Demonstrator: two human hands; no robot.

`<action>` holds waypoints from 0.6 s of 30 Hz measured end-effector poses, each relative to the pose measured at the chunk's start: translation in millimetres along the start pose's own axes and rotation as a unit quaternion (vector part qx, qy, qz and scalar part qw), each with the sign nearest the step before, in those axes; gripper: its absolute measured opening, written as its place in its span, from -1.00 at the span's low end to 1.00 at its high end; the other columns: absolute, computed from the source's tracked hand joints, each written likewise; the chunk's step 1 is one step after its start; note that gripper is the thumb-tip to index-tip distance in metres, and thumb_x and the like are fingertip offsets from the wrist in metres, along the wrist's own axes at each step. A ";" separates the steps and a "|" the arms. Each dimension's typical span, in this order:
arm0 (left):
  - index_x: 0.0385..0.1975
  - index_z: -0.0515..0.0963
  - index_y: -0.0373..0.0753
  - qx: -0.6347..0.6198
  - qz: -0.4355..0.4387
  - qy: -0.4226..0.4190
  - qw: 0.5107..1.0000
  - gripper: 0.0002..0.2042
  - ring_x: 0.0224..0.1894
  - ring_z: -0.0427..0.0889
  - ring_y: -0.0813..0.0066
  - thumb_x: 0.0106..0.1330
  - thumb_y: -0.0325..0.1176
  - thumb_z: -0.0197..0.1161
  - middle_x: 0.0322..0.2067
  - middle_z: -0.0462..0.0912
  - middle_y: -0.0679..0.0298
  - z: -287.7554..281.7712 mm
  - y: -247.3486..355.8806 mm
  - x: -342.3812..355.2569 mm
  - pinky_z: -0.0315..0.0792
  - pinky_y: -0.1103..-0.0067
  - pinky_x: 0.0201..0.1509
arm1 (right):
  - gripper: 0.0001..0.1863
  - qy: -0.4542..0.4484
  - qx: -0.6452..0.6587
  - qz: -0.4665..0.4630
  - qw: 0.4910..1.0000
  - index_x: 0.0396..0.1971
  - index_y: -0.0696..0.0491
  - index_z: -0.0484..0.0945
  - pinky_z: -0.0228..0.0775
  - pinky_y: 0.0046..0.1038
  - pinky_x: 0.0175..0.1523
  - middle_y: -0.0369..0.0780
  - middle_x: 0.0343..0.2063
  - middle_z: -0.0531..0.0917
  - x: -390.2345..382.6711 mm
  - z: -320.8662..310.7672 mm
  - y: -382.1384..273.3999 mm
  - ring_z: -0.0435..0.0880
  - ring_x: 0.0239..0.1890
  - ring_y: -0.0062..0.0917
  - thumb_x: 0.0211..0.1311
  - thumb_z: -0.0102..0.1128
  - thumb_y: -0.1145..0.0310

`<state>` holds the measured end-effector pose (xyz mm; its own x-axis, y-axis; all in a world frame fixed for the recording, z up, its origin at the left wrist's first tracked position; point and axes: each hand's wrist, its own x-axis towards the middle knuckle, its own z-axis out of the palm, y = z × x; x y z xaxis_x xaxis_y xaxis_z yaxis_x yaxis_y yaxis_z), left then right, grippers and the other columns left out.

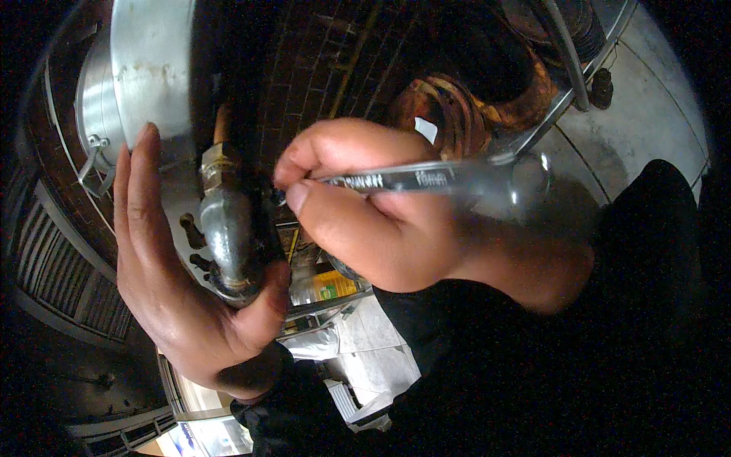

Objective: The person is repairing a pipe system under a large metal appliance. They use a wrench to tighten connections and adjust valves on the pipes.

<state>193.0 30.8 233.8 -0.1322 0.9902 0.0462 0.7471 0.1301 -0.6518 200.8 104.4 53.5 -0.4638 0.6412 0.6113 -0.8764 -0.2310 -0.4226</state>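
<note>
My right hand (365,206) pinches a shiny wrench (434,177) between thumb and bent fingers. Its handle points right, and that end is blurred. The other end of the wrench is hidden by my fingers. My left hand (164,282) reaches up with its fingers stretched out, and the fingertips lie against a silvery metal cylinder (152,68). Between that hand's fingers and thumb stands a grey metal pipe elbow (227,236), the thumb beside its lower end. A brass hex nut (219,169) sits on top of the elbow, with a copper-coloured tube (222,126) rising from it.
Dark brick wall (320,76) stands behind the work. Rusty round metal parts (449,114) and a metal bar (567,53) are at upper right. A bottle of yellow liquid (324,289) sits below my hands. Louvred panels (65,259) line the left.
</note>
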 end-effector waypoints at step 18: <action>0.18 0.15 -0.48 0.012 -0.001 0.018 1.000 -0.07 0.18 0.30 0.13 -0.24 -0.04 0.27 0.15 0.28 -0.09 -0.7 0.9 5.8 0.13 0.39 0.25 | -0.73 -0.110 0.372 0.425 0.818 -0.50 0.12 0.49 0.16 -0.60 -0.73 -0.17 -0.77 0.51 57.7 -10.3 47.3 0.42 -0.81 -0.59 0.19 0.01 0.22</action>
<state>193.4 36.7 234.0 -0.1097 0.9912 0.0734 0.7311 0.1305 -0.6697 133.9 138.1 61.9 -0.8870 -0.1110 0.4483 -0.0237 -0.9584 -0.2843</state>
